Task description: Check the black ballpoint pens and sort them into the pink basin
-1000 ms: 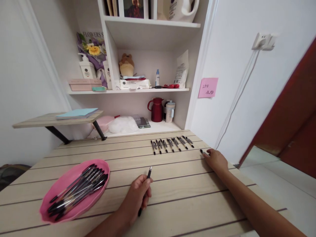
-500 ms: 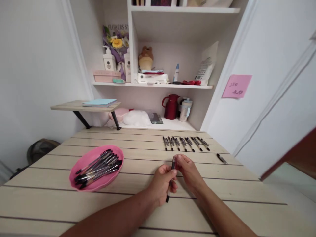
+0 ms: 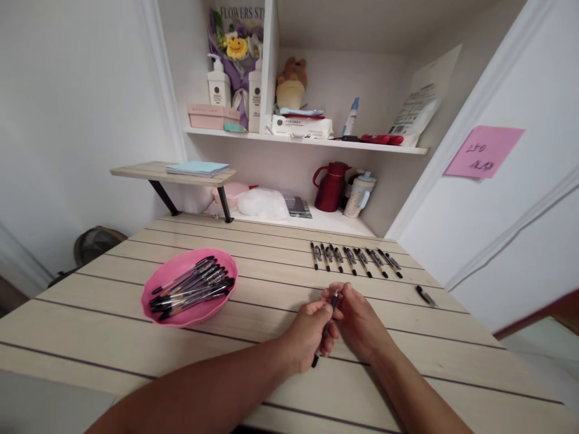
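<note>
My left hand (image 3: 312,333) is closed around a slim black pen (image 3: 326,330), which slants with its bare silver tip up and its black end down. My right hand (image 3: 353,310) has its fingers curled close around the tip end, near the left fingertips. Whether anything small sits in those fingers is hidden. Beyond the hands, several black-and-clear pens (image 3: 350,261) lie in a neat row, with short dark pieces beside them. A dark cap-like piece (image 3: 425,295) lies alone to the right.
On the left of the slatted table (image 3: 253,313) stands a pink bowl (image 3: 187,318) with several pens in it. A small raised shelf (image 3: 145,170) holds blue paper at the back left. Behind are a red jug (image 3: 332,188) and a pale cup (image 3: 359,196).
The view has shifted, so the scene sits differently in frame. The pen's silver tip now shows between the hands, where right fingers pinched over it before. The left hand keeps its hold.
</note>
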Available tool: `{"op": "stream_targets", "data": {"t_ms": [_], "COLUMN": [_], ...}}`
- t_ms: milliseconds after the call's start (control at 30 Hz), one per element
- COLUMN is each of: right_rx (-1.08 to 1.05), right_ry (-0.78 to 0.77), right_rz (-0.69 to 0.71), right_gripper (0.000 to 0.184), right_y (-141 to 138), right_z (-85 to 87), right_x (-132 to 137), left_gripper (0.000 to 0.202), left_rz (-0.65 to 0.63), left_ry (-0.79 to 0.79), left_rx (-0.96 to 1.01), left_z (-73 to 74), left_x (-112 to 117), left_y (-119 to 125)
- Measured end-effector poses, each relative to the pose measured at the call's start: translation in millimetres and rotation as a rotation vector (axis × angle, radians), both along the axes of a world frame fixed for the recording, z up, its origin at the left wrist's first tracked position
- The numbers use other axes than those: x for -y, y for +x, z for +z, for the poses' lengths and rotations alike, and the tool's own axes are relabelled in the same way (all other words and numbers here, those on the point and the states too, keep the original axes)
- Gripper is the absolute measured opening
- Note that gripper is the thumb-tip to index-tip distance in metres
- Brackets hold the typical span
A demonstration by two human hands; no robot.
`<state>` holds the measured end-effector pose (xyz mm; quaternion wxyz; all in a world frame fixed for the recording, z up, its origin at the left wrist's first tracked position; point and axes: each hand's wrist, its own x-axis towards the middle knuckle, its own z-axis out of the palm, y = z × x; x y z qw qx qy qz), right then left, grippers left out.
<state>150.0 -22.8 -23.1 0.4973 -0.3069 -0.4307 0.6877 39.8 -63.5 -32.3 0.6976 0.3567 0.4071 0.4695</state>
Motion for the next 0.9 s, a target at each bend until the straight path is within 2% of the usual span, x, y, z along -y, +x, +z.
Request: {"op": "stream_targets", "data": {"t_ms": [167,267,400,500,600,833,900], "right_rx": [0.032,-0.012,-0.099,-0.085,-0.059,-0.124,-0.122], "right_ry": [-0.017,-0.037,-0.091,-0.077,-0.035,-0.089,-0.098], "right_rz": [-0.04,-0.014,0.056,0.083,0.041,0.059,0.084], "right_gripper": [0.018,0.016,0.024,0.017,0.01,0.024,0.022], "right_y": [3,5,4,3,5,3,2], "right_z": [-5.0,-2.4,-1.6,-5.3,-7.2,-1.1,-1.7], "right_x": [-4,-4,-1,-1,-2,1,2], "left_gripper": [0.034,0.03,0.027,0.026,0.028,0.029,0.03], "left_rz": [-0.007,-0.052,-0.048,-0.041,-0.061,-0.055,-0.059], "left_ry": [0.025,0.019,0.007,-0.008,-0.024,-0.01,-0.013], "left_rx": [-0.02,-0.008,-0.018,-0.028,-0.026,-0.022,-0.023], "left_z": [1.3,5.5,9.5,10.0,10.2,10.5,10.3], "left_x": [1,2,4,4,3,3,4], "left_y": [-1,-3,-3,-2,-2,-1,-2]}}
